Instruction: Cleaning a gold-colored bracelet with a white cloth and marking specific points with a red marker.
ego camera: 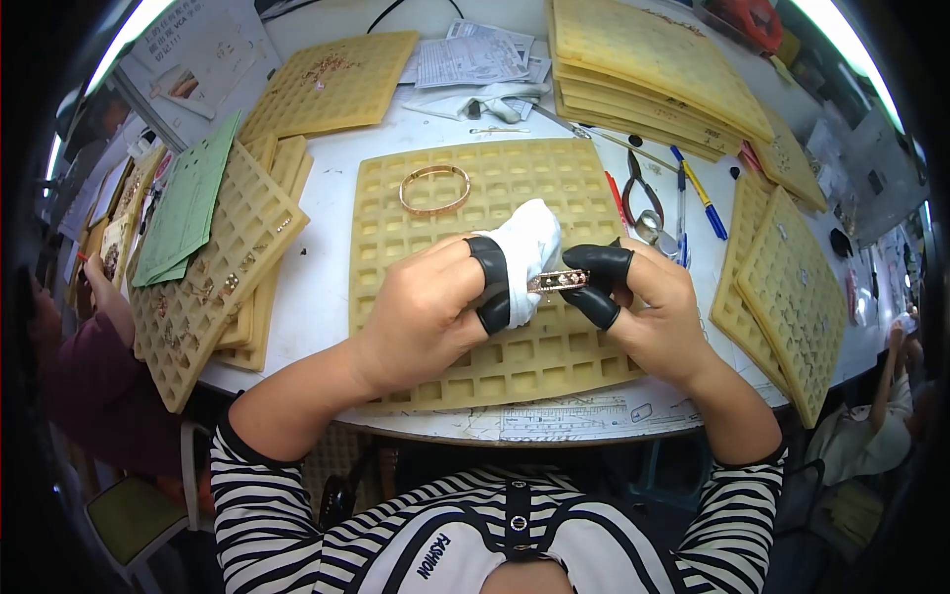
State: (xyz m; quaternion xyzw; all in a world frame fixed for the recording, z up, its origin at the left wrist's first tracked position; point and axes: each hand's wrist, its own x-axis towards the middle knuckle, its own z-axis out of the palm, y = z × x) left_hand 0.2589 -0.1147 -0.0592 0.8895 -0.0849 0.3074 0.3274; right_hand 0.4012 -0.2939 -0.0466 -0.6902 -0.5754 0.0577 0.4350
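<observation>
A rose-gold bangle (558,281), patterned on its outer face, is held between my two hands above a yellow compartment tray (423,393). My left hand (427,297), black finger cots on the thumb and a finger, pinches a white cloth (528,237) that wraps one end of the bangle. The other end sits between the black-covered thumb and fingers of my right hand (653,297). Much of the bangle is hidden by cloth and fingers. A second rose-gold bangle (435,190) lies on the tray's upper left part.
Stacked yellow trays stand at back right (653,67) and left (223,275), the left ones bearing jewellery and green paper (189,200). Pliers (640,189) and pens (698,189) lie right of the tray. Papers (471,59) are behind. People sit at both sides.
</observation>
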